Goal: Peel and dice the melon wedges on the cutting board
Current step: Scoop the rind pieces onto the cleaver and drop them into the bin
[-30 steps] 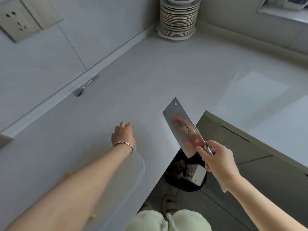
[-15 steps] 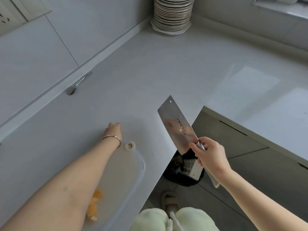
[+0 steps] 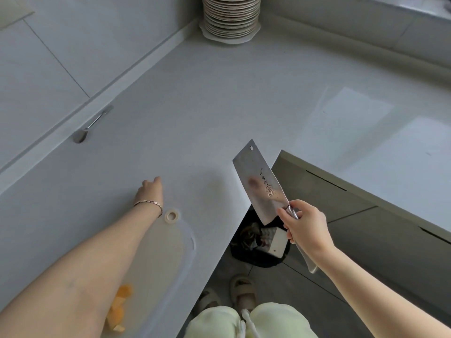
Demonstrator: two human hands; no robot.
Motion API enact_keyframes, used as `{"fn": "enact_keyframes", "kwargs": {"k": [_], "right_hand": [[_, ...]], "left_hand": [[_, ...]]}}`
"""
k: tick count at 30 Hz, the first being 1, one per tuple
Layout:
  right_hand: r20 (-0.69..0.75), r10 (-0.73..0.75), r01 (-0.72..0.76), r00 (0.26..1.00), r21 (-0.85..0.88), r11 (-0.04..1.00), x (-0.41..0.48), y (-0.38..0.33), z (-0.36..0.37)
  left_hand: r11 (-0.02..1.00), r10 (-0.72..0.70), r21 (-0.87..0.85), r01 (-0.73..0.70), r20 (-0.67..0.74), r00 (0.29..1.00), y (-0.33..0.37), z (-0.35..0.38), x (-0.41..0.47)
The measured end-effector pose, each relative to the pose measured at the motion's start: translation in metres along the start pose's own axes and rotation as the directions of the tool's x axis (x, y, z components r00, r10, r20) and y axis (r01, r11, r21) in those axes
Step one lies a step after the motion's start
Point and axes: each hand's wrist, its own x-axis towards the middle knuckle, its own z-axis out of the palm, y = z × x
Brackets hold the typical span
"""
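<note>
A pale, translucent cutting board [image 3: 158,254] lies at the counter's front edge, its ring hole [image 3: 172,215] at the far end. Several orange melon pieces [image 3: 119,307] sit on its near part, partly hidden by my left forearm. My left hand [image 3: 150,191] reaches just past the far end of the board, low over the bare counter, fingers pointing away, and I see nothing in it. My right hand [image 3: 303,224] grips the handle of a steel cleaver [image 3: 260,184], held up beyond the counter's edge with the blade tilted up and to the left.
A tall stack of plates [image 3: 230,18] stands in the far corner of the white counter [image 3: 219,106]. A metal utensil [image 3: 91,124] lies along the left wall. Below the counter's edge a black-lined bin [image 3: 258,245] sits on the floor, near my slippered feet.
My left hand has slid left and forward past the end of the board. The view has tipped down, bringing the board's ring and the melon pieces into sight. The cleaver stays raised.
</note>
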Motion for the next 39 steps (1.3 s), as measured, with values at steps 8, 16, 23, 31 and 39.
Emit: {"fn": "enact_keyframes", "kwargs": {"k": [8,16,23,31,39], "right_hand": [[-0.111,0.007,-0.004,0.994,0.03,1.0,0.011,0.008,-0.037],[-0.128,-0.011,0.019,0.992,0.066,0.998,0.018,0.015,-0.069],[0.197,-0.113,0.11,0.974,0.027,0.994,0.018,-0.023,-0.032],[0.588,-0.197,0.251,0.784,-0.01,0.968,-0.004,-0.084,0.102],[0.649,-0.103,0.249,0.754,-0.137,0.959,-0.027,-0.079,0.203]], "left_hand": [[0.768,0.422,-0.464,-0.44,-0.151,0.894,0.125,0.005,-0.089],[0.841,0.405,-0.399,-0.364,0.02,0.914,0.184,0.03,-0.121],[0.833,-0.013,-0.551,-0.051,-0.112,0.994,0.098,-0.009,-0.116],[0.751,-0.475,-0.585,0.307,-0.155,0.867,-0.077,-0.036,-0.163],[0.649,-0.64,-0.614,0.449,-0.122,0.758,-0.176,-0.022,-0.223]]}}
